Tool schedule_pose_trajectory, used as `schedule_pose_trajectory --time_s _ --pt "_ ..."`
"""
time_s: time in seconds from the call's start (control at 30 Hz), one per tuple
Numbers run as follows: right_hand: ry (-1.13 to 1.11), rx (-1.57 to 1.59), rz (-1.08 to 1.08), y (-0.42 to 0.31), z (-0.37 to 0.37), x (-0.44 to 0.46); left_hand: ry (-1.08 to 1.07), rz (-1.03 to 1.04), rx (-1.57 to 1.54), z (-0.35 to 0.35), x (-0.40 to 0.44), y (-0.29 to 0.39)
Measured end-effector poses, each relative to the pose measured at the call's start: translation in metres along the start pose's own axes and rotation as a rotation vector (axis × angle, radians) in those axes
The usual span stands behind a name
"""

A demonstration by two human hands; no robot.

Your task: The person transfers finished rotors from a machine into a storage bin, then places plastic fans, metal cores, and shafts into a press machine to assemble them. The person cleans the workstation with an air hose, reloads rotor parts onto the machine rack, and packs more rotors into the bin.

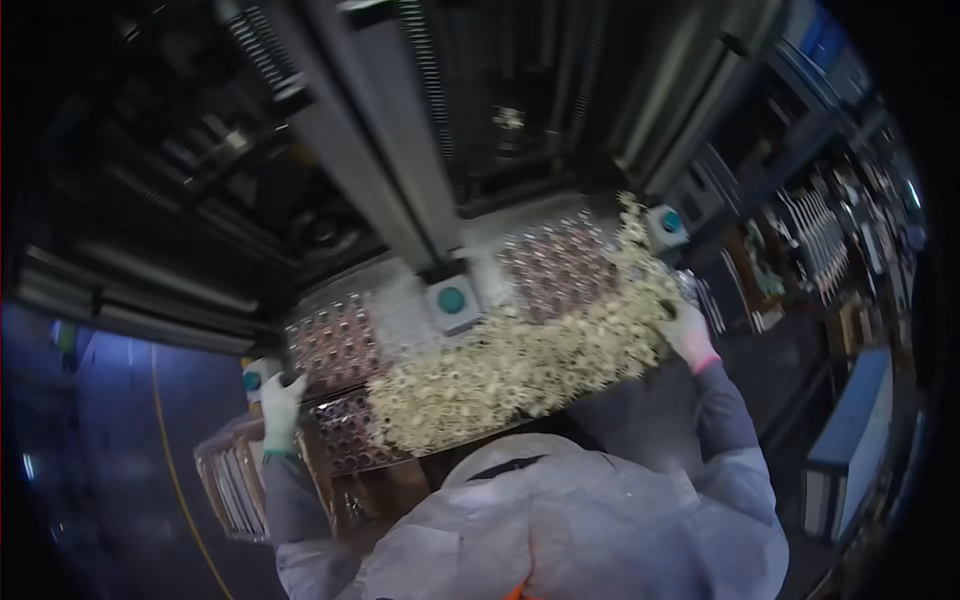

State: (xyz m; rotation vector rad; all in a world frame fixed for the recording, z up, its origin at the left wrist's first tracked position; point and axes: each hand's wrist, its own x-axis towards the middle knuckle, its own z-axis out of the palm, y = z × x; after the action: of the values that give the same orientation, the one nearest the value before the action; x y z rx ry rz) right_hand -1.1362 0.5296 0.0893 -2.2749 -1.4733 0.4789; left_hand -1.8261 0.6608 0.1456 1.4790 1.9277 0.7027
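My left hand (283, 400), in a white glove, is at the left end of the machine's work surface, beside a box with a green button (253, 380). Its thumb and fingers are apart with nothing between them. At the right end, my right hand (687, 330), gloved in white with a pink cuff, touches the edge of a large heap of small cream-coloured parts (520, 372); its fingertips are hard to make out. Trays with round pockets (333, 345) lie at the left, and another pocketed tray (560, 268) lies behind the heap.
A green button box (452, 300) sits mid-surface under a metal post (370, 130); another button box (668, 226) is at the back right. Cartons (240, 480) stand below my left hand. A blue-topped cabinet (848, 410) and shelves are at the right.
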Motion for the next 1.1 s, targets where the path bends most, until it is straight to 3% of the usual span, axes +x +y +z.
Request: schedule_pose_trajectory --time_s 0.07,0.1,0.23,0.3,0.43,0.5,0.53,0.57,0.6,0.63,0.7,0.73,0.77,0.83,0.9,0.97,1.03,1.1 --pt "0.053 0.202 0.102 0.051 0.025 0.018 -0.089 0.006 -0.166 -0.009 0.005 0.017" --pt "0.039 0.358 0.215 0.038 0.018 0.016 -0.088 -0.028 -0.155 -0.012 0.004 0.050" --pt "0.107 0.562 0.227 0.047 0.017 0.005 -0.062 0.186 -0.222 0.021 0.074 0.110" --pt "0.180 0.657 0.232 0.056 0.023 0.002 0.042 0.228 -0.086 0.046 0.129 0.123" --pt "0.297 0.870 0.258 0.065 0.031 -0.003 0.054 0.184 0.109 0.085 0.205 0.128" --pt "0.324 0.994 0.327 0.042 0.022 -0.015 0.336 0.262 0.337 0.112 0.236 0.115" --pt "0.276 1.103 0.346 0.050 0.022 -0.017 0.343 0.259 0.340 0.117 0.252 0.117" --pt "0.266 1.105 0.344 0.058 0.023 -0.019 0.232 0.094 0.496 0.120 0.268 0.122" --pt "0.233 1.312 0.330 0.064 0.024 -0.021 0.119 -0.073 0.646 0.121 0.276 0.125" --pt "0.200 1.520 0.316 0.052 0.019 -0.021 0.126 -0.078 0.652 0.117 0.266 0.131" --pt "0.162 1.614 0.351 0.052 0.013 -0.027 0.259 -0.062 0.205 0.110 0.233 0.131" --pt "0.187 1.661 0.360 0.065 0.017 -0.032 0.277 0.050 0.037 0.111 0.223 0.125" --pt "0.216 1.713 0.371 0.075 0.026 -0.032 0.288 0.054 0.048 0.112 0.228 0.130" --pt "0.144 1.730 0.371 0.045 0.019 -0.036 0.348 -0.158 0.277 0.121 0.227 0.144" --pt "0.113 1.808 0.554 -0.007 0.002 -0.029 0.334 -0.165 0.383 0.130 0.248 0.138" --pt "0.053 1.838 0.505 -0.017 0.003 -0.025 0.115 -0.118 0.647 0.122 0.257 0.133" --pt "-0.113 1.909 0.618 -0.035 0.004 -0.020 0.142 -0.113 0.613 0.117 0.261 0.128" --pt "-0.201 1.870 0.579 -0.053 0.004 -0.025 0.116 -0.006 0.782 0.119 0.264 0.131"
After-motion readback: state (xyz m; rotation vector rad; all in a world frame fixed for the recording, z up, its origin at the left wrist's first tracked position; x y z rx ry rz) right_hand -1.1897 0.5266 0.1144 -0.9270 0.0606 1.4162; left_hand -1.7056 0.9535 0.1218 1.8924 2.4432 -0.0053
